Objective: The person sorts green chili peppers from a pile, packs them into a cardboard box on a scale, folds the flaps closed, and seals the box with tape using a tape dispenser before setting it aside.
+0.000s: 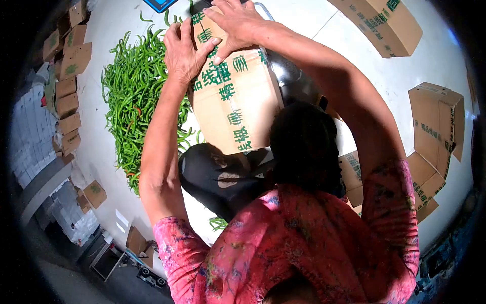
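A closed cardboard box (228,109) with green printing lies in front of my body, tilted a little to the left. My left hand (186,53) grips its far left edge, fingers bent and thumb on top. Over the box's far end lies my right hand (235,28), fingers spread and thumb pointing down towards the left thumb. The two thumbs are close together near the middle seam. Left of the box spreads a large heap of green peppers (131,101), with a few red ones among them.
A blue-edged device (160,4) sits beyond the heap. An open carton (430,126) stands at the right, another box (382,23) at the upper right. Small boxes (68,104) line the left side. Beside my box is a shiny metal object (284,68).
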A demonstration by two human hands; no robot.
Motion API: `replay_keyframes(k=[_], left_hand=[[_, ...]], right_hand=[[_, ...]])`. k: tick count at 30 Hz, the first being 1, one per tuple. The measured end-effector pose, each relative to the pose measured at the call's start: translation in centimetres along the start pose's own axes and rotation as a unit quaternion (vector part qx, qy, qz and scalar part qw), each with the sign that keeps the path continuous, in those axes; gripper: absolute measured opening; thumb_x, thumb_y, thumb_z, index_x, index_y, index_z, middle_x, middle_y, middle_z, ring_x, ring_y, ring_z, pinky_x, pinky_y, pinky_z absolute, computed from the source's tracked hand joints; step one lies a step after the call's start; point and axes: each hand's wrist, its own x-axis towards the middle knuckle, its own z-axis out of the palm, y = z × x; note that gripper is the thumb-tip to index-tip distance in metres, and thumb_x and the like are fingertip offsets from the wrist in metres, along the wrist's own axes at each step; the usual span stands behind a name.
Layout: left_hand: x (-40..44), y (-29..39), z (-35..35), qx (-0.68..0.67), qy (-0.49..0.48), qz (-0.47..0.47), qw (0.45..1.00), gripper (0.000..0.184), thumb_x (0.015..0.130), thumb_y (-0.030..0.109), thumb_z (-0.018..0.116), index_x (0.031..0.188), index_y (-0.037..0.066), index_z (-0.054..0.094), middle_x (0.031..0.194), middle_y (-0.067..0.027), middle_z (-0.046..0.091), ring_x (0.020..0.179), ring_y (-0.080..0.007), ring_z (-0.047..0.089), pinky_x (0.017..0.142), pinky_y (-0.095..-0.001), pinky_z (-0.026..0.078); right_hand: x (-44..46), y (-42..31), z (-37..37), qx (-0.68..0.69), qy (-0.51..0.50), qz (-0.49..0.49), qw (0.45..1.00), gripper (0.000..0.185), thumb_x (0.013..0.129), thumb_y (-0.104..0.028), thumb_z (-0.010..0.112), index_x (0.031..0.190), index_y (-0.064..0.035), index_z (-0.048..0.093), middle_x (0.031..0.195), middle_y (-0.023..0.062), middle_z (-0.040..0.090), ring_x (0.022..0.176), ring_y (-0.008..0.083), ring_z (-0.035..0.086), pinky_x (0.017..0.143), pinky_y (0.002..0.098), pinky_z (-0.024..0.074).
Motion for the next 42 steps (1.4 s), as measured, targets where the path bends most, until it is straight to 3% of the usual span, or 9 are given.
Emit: replay_keyframes(k=[6,11,14,18,22,27,32,36,42], left_hand=[[-0.2,-0.5,0.7,0.02,0.024,0.039,0.999,0.081,0.082,0.06,0.06,0.142,0.011,0.037,0.142,-0.0176,0.037,0.132,-0.0366,0.033,0.107,-0.0475,0.034],[-0.2,-0.3,0.9,0.029,0.023,0.029,0.999,0.074,0.087,0.055,0.057,0.142,0.009,0.039,0.143,-0.0164,0.038,0.133,-0.0356,0.033,0.109,-0.0459,0.032],[0.0,-0.6,1.7,0.062,0.031,0.027,0.997,0.067,0.09,0.049,0.055,0.141,0.008,0.042,0.142,-0.0182,0.04,0.133,-0.036,0.035,0.11,-0.045,0.03],[-0.1,-0.4,1.5,0.05,0.036,0.023,0.998,0.066,0.092,0.049,0.054,0.142,0.008,0.04,0.143,-0.0185,0.04,0.135,-0.0357,0.033,0.111,-0.0446,0.028],[-0.1,0.0,1.2,0.044,0.03,0.012,0.999,0.065,0.092,0.049,0.053,0.142,0.009,0.04,0.145,-0.0168,0.038,0.136,-0.0345,0.032,0.111,-0.0451,0.028],[-0.2,-0.1,1.1,0.04,0.034,0.01,0.999,0.066,0.091,0.05,0.054,0.142,0.012,0.038,0.147,-0.0162,0.035,0.137,-0.0364,0.03,0.107,-0.0532,0.03],[-0.6,0.3,0.8,0.053,0.052,0.003,0.997,0.062,0.091,0.047,0.055,0.141,0.012,0.04,0.146,-0.0159,0.036,0.137,-0.0358,0.03,0.106,-0.0539,0.027],[-0.8,0.4,0.9,0.022,0.094,0.021,0.995,0.059,0.089,0.042,0.059,0.137,0.011,0.044,0.144,-0.0167,0.037,0.134,-0.0379,0.031,0.107,-0.0544,0.025],[-1.6,7.7,-6.1,-0.371,0.031,0.026,0.928,0.051,0.088,0.031,0.062,0.126,-0.002,0.051,0.117,-0.0193,0.057,0.109,-0.0285,0.056,0.096,-0.0384,0.044]], right_hand=[[-0.2,0.1,0.8,0.01,0.0,0.007,1.0,0.126,0.043,-0.062,0.084,0.142,-0.0012,0.035,0.147,0.0241,0.031,0.138,0.0427,0.023,0.108,0.0588,0.0266],[-1.0,2.9,3.2,0.141,0.084,-0.003,0.986,0.108,0.066,-0.06,0.076,0.147,-0.0054,0.03,0.153,0.0224,0.023,0.143,0.0404,0.014,0.112,0.0578,0.0204],[-6.8,5.7,1.5,0.176,0.148,0.034,0.973,0.095,0.069,-0.056,0.076,0.144,-0.0128,0.038,0.146,0.0188,0.037,0.135,0.037,0.034,0.107,0.0517,0.0335],[-19.0,13.4,5.5,0.087,-0.348,0.219,0.908,0.068,0.074,-0.045,0.076,0.126,-0.0062,0.053,0.118,0.0184,0.058,0.111,0.036,0.054,0.098,0.0472,0.0434],[-30.8,9.7,8.5,-0.033,-0.453,0.307,0.836,0.087,0.062,-0.049,0.084,0.126,-0.0053,0.045,0.115,0.0172,0.053,0.111,0.0312,0.051,0.092,0.0404,0.0478],[-35.4,7.7,14.1,-0.055,-0.272,0.445,0.852,0.066,0.075,-0.028,0.078,0.122,-0.0013,0.039,0.11,0.024,0.053,0.094,0.037,0.063,0.08,0.0457,0.0542],[-32.8,9.1,4.4,0.173,-0.256,0.557,0.771,0.067,0.072,-0.043,0.077,0.116,-0.0013,0.048,0.096,0.0193,0.064,0.091,0.0291,0.064,0.079,0.0371,0.051],[-29.4,6.6,-6.0,0.32,-0.03,0.465,0.825,0.062,0.075,-0.042,0.076,0.118,-0.0068,0.048,0.091,0.0045,0.056,0.084,0.0162,0.057,0.075,0.0303,0.0481],[-23.3,0.6,-12.5,0.239,0.081,0.253,0.934,0.076,0.07,-0.04,0.082,0.126,-0.0076,0.042,0.105,0.0134,0.064,0.097,0.0241,0.063,0.087,0.035,0.0495]])
